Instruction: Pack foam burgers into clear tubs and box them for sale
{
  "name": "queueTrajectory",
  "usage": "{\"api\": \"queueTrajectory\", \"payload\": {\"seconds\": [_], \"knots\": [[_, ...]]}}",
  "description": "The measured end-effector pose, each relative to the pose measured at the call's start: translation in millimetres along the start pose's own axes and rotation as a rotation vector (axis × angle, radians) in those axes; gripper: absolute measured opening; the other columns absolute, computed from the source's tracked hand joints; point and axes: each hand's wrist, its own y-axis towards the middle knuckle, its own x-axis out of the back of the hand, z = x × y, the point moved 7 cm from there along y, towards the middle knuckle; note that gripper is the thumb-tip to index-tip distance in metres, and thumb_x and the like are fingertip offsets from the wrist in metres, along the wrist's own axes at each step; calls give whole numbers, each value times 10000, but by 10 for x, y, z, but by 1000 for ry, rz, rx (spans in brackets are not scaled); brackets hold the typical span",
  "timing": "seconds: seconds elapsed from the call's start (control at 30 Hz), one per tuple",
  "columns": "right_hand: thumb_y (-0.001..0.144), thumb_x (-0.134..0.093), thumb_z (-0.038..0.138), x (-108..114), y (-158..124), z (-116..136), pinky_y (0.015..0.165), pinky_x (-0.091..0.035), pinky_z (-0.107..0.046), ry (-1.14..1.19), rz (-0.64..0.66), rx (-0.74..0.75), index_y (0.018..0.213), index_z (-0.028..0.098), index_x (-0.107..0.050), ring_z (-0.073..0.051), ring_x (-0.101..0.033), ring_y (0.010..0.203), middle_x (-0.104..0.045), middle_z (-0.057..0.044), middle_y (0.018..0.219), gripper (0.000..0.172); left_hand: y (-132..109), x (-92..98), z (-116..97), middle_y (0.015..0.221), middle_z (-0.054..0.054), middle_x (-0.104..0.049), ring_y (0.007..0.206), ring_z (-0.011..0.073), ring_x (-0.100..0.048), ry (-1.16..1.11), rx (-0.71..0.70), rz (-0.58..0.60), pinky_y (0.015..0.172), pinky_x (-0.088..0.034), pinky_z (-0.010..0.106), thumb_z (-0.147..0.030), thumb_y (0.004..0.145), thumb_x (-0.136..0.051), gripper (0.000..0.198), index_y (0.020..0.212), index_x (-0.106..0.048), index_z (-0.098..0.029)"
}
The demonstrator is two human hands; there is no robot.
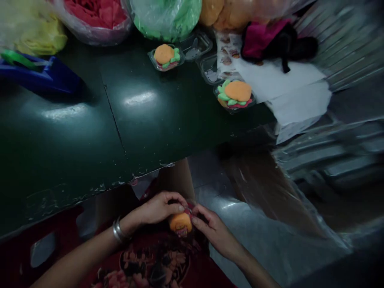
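Observation:
Low over my lap, below the table edge, both hands meet around a small orange toy burger with a printed patch on it and some red at its top. My left hand wears silver bangles at the wrist, and its thumb and fingers pinch the burger's upper edge. From the right, my right hand grips the same edge between thumb and forefinger. Whether a clear case surrounds the burger is too dim to tell. On the table stand two orange-and-green toy burgers in clear cases, one at the middle and one further right.
Bags of yellow, red, green and orange pieces line the back of the green table. A blue tape dispenser stands left. White sheets and a pink-black cloth item lie right.

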Motion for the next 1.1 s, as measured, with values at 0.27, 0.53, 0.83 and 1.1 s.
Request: {"api": "queueTrajectory", "payload": {"seconds": [0.27, 0.53, 0.83, 1.1], "knots": [[843, -469, 593, 181, -212, 188, 549, -364, -247, 32, -341, 32, 670, 209, -449, -141, -393, 602, -411, 36, 616, 422, -51, 16, -242, 719, -3, -617, 629, 115, -527, -289, -87, -273, 631, -411, 246, -360, 637, -709, 278, 785, -638, -136], [861, -495, 585, 258, -445, 1028, 455, -259, -229, 38, -391, 207, 596, 210, -404, -104, -268, 509, -312, 59, 552, 468, -574, -127, -889, 658, 0, -628, 566, 107, -530, -460, -235, -366, 565, -425, 237, -386, 607, -769, 341, 781, -622, -132], [770, -638, 573, -6, 558, 2196, 449, -234, -213, 286, -177, 501, 597, 211, -387, -91, -249, 501, -300, 69, 557, 474, -1264, 917, -1764, 661, -9, -597, 545, 85, -511, -355, -634, -609, 517, -396, 206, -425, 613, -787, 396, 824, -644, -122], [854, -504, 594, -794, 1162, 2494, 551, -352, -245, 29, 36, 532, 627, 209, -459, -132, -403, 551, -432, 38, 564, 449, -1691, 1484, -1384, 1050, 69, -639, 895, 199, -637, -507, -777, -710, 798, -486, 322, -334, 684, -758, 774, 1348, -380, -213]]}}
